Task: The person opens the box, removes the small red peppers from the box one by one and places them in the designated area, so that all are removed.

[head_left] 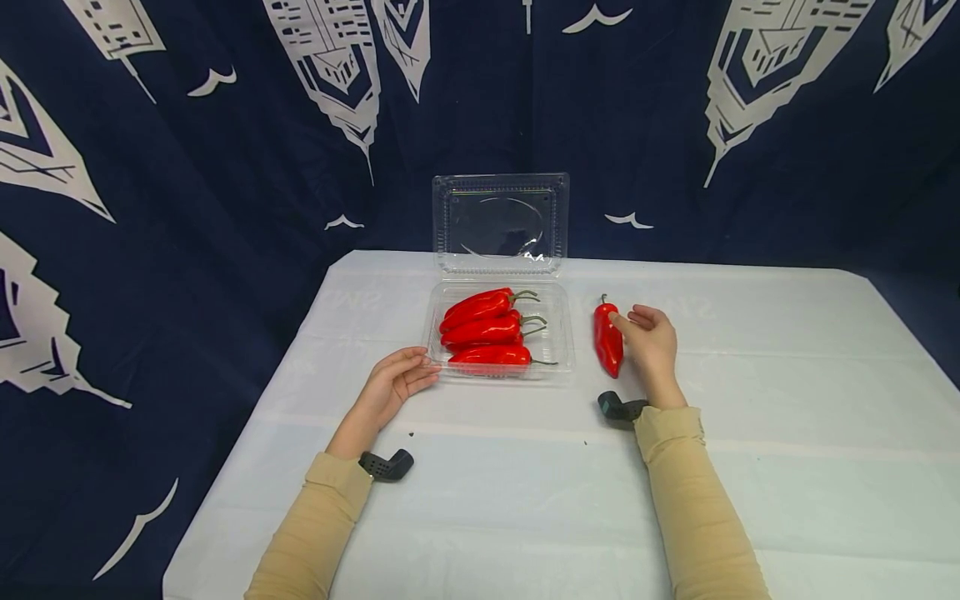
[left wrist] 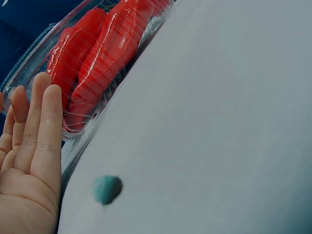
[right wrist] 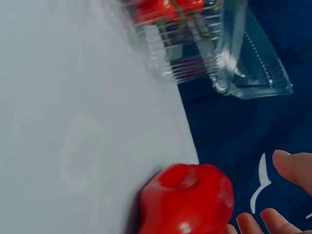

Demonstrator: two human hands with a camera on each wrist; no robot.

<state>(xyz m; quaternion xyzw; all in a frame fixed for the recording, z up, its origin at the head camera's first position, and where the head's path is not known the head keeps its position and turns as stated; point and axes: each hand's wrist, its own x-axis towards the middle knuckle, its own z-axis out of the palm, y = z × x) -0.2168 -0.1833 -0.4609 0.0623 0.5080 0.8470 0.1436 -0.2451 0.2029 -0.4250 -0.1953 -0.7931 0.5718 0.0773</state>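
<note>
In the head view a clear plastic clamshell box stands on the table, with several red chili peppers lying in it, their green stems to the right. My left hand is at the box's near left corner, palm turned up and fingers extended along its side. To the right of the box a single red chili pepper lies on the table, stem pointing away. My right hand is just beside it, thumb tip overlapping it. The right wrist view shows thumb and fingers spread apart, next to the pepper.
The box's lid stands raised at the back. A white cloth covers the table, and small dark specks lie on it near the front. Behind hangs a dark blue curtain with white building prints.
</note>
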